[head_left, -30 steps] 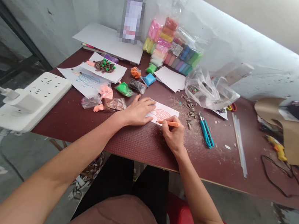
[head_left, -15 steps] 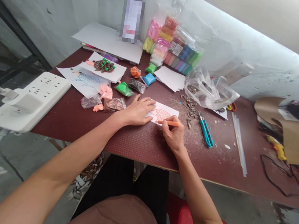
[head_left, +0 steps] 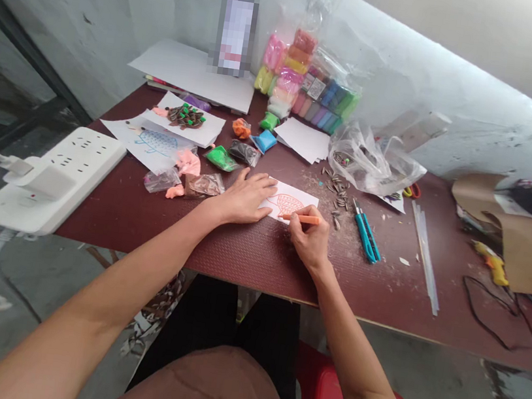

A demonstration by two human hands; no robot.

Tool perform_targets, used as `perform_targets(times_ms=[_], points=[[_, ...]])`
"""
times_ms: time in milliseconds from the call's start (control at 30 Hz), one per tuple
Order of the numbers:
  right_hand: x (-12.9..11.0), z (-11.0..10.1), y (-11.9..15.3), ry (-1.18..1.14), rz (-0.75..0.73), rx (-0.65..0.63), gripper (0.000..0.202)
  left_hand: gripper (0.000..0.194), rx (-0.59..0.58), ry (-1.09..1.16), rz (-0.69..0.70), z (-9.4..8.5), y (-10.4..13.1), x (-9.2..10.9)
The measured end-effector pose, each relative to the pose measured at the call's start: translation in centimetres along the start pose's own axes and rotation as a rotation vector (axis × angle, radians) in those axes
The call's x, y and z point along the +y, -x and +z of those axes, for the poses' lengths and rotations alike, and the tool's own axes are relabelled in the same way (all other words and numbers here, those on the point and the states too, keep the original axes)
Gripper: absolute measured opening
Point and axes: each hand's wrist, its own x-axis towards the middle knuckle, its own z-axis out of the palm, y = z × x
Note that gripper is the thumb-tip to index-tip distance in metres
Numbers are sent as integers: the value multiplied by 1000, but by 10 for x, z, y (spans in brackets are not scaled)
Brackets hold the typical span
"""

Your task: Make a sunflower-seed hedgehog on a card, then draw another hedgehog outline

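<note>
My right hand (head_left: 309, 237) is closed round an orange marker pen (head_left: 309, 219), its tip down at the lower edge of a small white card (head_left: 306, 198). An orange drawing (head_left: 289, 203), a rounded outline filled with rows of small marks, covers the card's middle. My left hand (head_left: 249, 198) lies flat with fingers outstretched, resting on the card's left end. Beside that hand are a packet of brown clay (head_left: 204, 185) and a packet of green clay (head_left: 221, 158). Striped sunflower seeds (head_left: 339, 193) are scattered just right of the card.
A teal utility knife (head_left: 366, 233) lies right of the seeds, past it clear glue sticks (head_left: 425, 258) and a yellow glue gun (head_left: 492, 263). A white power strip (head_left: 53, 179) juts over the left edge. Clay packs (head_left: 306, 86) lean on the wall beside a plastic bag (head_left: 373, 158).
Almost nothing differs. The marker and my right hand have shifted very slightly at the card's lower edge; my left hand stays put.
</note>
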Motion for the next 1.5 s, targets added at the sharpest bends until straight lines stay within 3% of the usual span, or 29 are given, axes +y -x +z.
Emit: perform_targets(times_ms=[833,1233,1500], points=[[2,-1,-2,50,0,47,18,47,10,8,5,1,0,-1],[-2,-3,-2,37,-44,171,18,47,14,-9,-4,-1,0,0],[1,-10,-4,63,-7,262,20,39,101,-35,14,3,0,-4]])
